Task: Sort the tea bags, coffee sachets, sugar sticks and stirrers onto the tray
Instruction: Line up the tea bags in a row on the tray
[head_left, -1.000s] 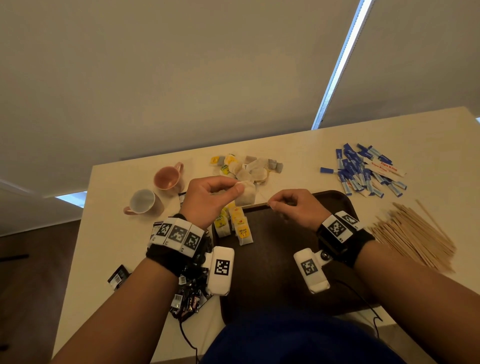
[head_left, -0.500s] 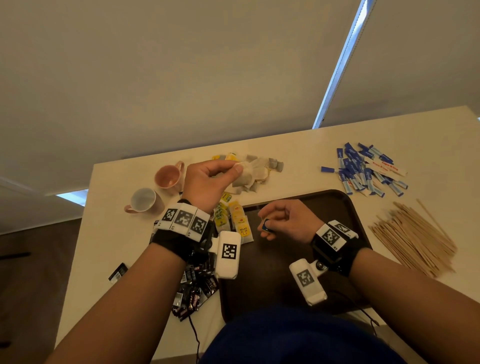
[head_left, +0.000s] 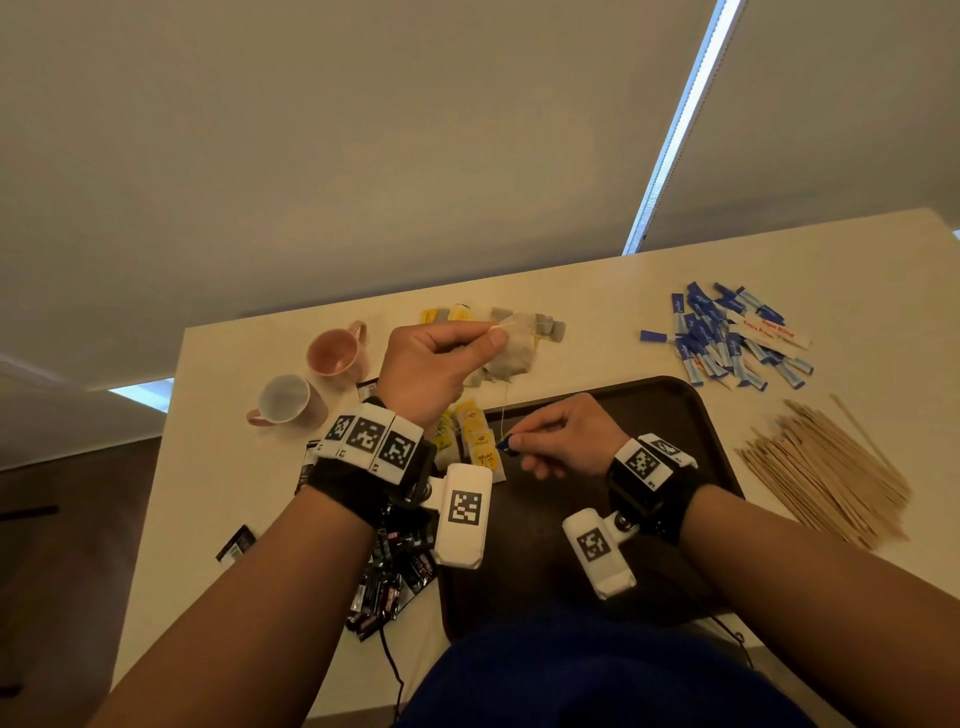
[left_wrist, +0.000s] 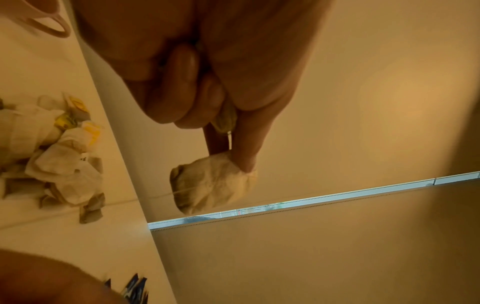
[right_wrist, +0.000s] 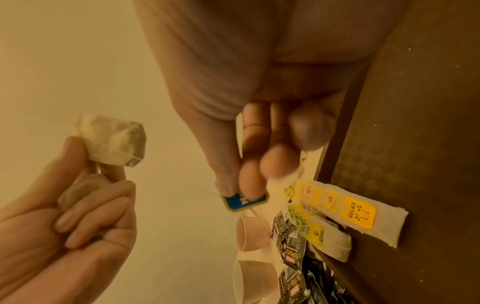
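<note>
My left hand (head_left: 493, 335) is raised over the table's far side and pinches a pale tea bag (head_left: 511, 351) between thumb and forefinger (left_wrist: 244, 148). The bag (left_wrist: 213, 185) hangs free. A thin string runs from it to a small blue tag (head_left: 506, 445), pinched by my right hand (head_left: 517, 441) above the dark brown tray (head_left: 654, 410). The right wrist view shows the tag (right_wrist: 245, 200), the bag (right_wrist: 114, 142) and something pale tucked in my left palm (right_wrist: 80, 185). Tea bags with yellow tags (head_left: 478, 441) lie at the tray's left edge.
A loose pile of tea bags (head_left: 545, 325) lies beyond the tray. Blue sugar sticks (head_left: 727, 343) and wooden stirrers (head_left: 831, 473) are on the right. Black coffee sachets (head_left: 395, 577) lie left of the tray, with two cups (head_left: 332, 351) (head_left: 285, 400) at far left.
My left hand has carried the tea bag up and away toward the far pile. My right hand has drawn back over the tray with the blue tag, stretching the string out.
</note>
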